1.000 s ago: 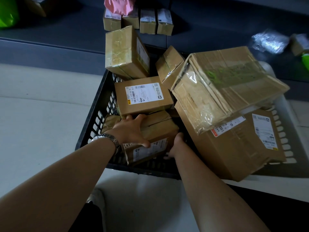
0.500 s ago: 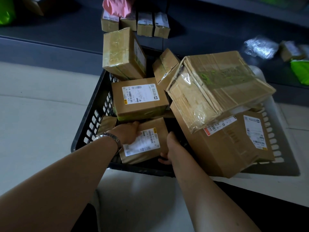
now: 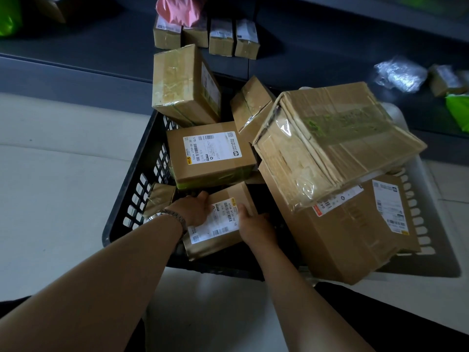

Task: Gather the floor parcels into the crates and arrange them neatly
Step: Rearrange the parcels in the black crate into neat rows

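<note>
A black slotted crate [image 3: 132, 207] holds several cardboard parcels. At its near edge lies a small labelled parcel [image 3: 223, 219], label up. My left hand [image 3: 194, 208] grips its left end and my right hand [image 3: 253, 226] holds its right end. Behind it sits a flat labelled box [image 3: 210, 154]. A tall taped box [image 3: 182, 85] stands at the crate's far left, with a small tilted box [image 3: 251, 107] beside it. A big crumpled box [image 3: 335, 138] leans on a large labelled box [image 3: 355, 229] over a white crate [image 3: 416, 189].
A row of small boxes [image 3: 206, 38] and a pink bag [image 3: 179, 8] lie on the dark floor beyond the crate. A silver packet [image 3: 399, 73], another small parcel [image 3: 444, 80] and a green bag [image 3: 459, 110] lie far right. Pale floor [image 3: 50, 174] stretches to the left.
The small parcel has been turned so its label faces up and lowered flat at the crate's near edge. Both hands moved with it, now at its two ends.
</note>
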A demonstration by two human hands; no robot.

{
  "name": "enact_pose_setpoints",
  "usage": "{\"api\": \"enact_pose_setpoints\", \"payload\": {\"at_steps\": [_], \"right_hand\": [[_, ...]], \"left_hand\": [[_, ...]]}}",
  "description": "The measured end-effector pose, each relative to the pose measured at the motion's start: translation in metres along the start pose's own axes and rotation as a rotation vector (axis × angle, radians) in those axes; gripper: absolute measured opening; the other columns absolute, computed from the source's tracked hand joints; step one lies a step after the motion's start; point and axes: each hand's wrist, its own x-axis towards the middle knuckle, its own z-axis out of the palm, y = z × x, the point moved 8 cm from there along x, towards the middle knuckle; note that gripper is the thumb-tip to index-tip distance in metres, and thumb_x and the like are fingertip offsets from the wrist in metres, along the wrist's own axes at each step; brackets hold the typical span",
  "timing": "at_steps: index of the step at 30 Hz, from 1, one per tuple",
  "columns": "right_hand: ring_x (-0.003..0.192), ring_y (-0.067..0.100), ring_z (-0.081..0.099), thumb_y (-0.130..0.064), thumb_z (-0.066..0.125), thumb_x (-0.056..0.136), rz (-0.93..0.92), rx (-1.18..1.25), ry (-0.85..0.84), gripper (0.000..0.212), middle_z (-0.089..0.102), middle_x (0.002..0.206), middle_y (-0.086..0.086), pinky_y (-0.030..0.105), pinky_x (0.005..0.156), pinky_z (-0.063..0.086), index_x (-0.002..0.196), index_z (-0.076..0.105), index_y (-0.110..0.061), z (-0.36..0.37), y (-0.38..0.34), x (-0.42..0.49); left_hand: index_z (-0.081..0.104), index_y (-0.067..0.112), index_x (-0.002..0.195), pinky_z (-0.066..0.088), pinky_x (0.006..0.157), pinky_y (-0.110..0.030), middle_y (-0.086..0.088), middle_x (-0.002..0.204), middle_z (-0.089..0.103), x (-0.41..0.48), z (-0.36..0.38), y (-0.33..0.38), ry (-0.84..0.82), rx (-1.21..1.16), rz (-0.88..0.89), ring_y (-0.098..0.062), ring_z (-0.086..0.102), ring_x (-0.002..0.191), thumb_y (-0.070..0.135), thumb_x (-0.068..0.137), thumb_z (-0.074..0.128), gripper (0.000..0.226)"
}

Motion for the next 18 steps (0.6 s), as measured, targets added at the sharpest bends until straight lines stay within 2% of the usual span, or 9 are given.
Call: {"api": "enact_pose_setpoints", "payload": {"at_steps": [2, 6, 9, 11, 12, 15, 18], "right_hand": [[0.112, 0.031, 0.059, -0.058, 0.049, 0.095, 0.051, 0.097, 0.009, 0.078, 0.055, 0.131, 0.014, 0.035, 0.078, 0.051, 0.147, 0.028, -0.003, 0.003, 0.004, 0.002], [0.114, 0.034, 0.058, -0.05, 0.056, 0.094, 0.162, 0.27, -0.025, 0.086, 0.052, 0.133, 0.015, 0.046, 0.085, 0.057, 0.154, 0.011, -0.009, 0.012, 0.008, 0.014], [0.116, 0.035, 0.054, -0.045, 0.056, 0.094, 0.201, 0.406, -0.066, 0.082, 0.051, 0.12, 0.013, 0.049, 0.077, 0.057, 0.154, 0.009, -0.014, 0.02, 0.01, 0.019], [0.118, 0.036, 0.053, -0.043, 0.057, 0.094, 0.195, 0.47, -0.053, 0.083, 0.05, 0.128, 0.014, 0.048, 0.073, 0.056, 0.155, 0.007, -0.018, 0.022, 0.009, 0.021], [0.121, 0.037, 0.052, -0.043, 0.058, 0.093, 0.183, 0.48, -0.022, 0.085, 0.048, 0.136, 0.015, 0.048, 0.075, 0.056, 0.156, 0.006, -0.019, 0.02, 0.007, 0.023], [0.127, 0.04, 0.05, -0.048, 0.061, 0.087, 0.133, 0.469, 0.06, 0.093, 0.041, 0.149, 0.017, 0.056, 0.096, 0.05, 0.157, 0.005, -0.02, 0.014, 0.004, 0.038], [0.129, 0.04, 0.05, -0.044, 0.061, 0.089, 0.115, 0.489, 0.066, 0.09, 0.04, 0.151, 0.018, 0.056, 0.101, 0.048, 0.157, 0.009, -0.019, 0.015, 0.006, 0.05]], "left_hand": [[0.018, 0.02, 0.148, 0.038, 0.104, -0.046, -0.022, 0.142, 0.041, -0.001, 0.008, -0.005, 0.018, -0.065, -0.071, -0.036, 0.047, 0.125, 0.044, 0.103, 0.026, 0.052], [-0.001, 0.022, 0.154, 0.022, 0.113, -0.049, -0.022, 0.156, 0.016, -0.005, 0.024, -0.009, 0.024, -0.159, -0.184, -0.039, 0.02, 0.143, 0.05, 0.102, 0.023, 0.065], [-0.006, 0.022, 0.155, 0.02, 0.116, -0.049, -0.02, 0.158, 0.011, -0.001, 0.025, -0.012, 0.016, -0.174, -0.172, -0.039, 0.017, 0.144, 0.055, 0.1, 0.027, 0.072], [-0.007, 0.021, 0.155, 0.021, 0.116, -0.048, -0.018, 0.159, 0.011, 0.002, 0.025, -0.014, 0.016, -0.164, -0.147, -0.037, 0.016, 0.145, 0.058, 0.097, 0.033, 0.079], [-0.007, 0.02, 0.155, 0.021, 0.116, -0.047, -0.017, 0.159, 0.012, 0.002, 0.025, -0.015, 0.02, -0.156, -0.13, -0.036, 0.017, 0.145, 0.06, 0.095, 0.038, 0.084], [-0.009, 0.016, 0.154, 0.024, 0.115, -0.045, -0.017, 0.158, 0.016, 0.002, 0.025, -0.015, 0.037, -0.151, -0.091, -0.034, 0.02, 0.145, 0.062, 0.089, 0.049, 0.099], [-0.005, 0.01, 0.154, 0.026, 0.114, -0.044, -0.018, 0.157, 0.017, 0.002, 0.024, -0.015, 0.07, -0.182, -0.082, -0.034, 0.022, 0.144, 0.062, 0.086, 0.055, 0.104]]}}
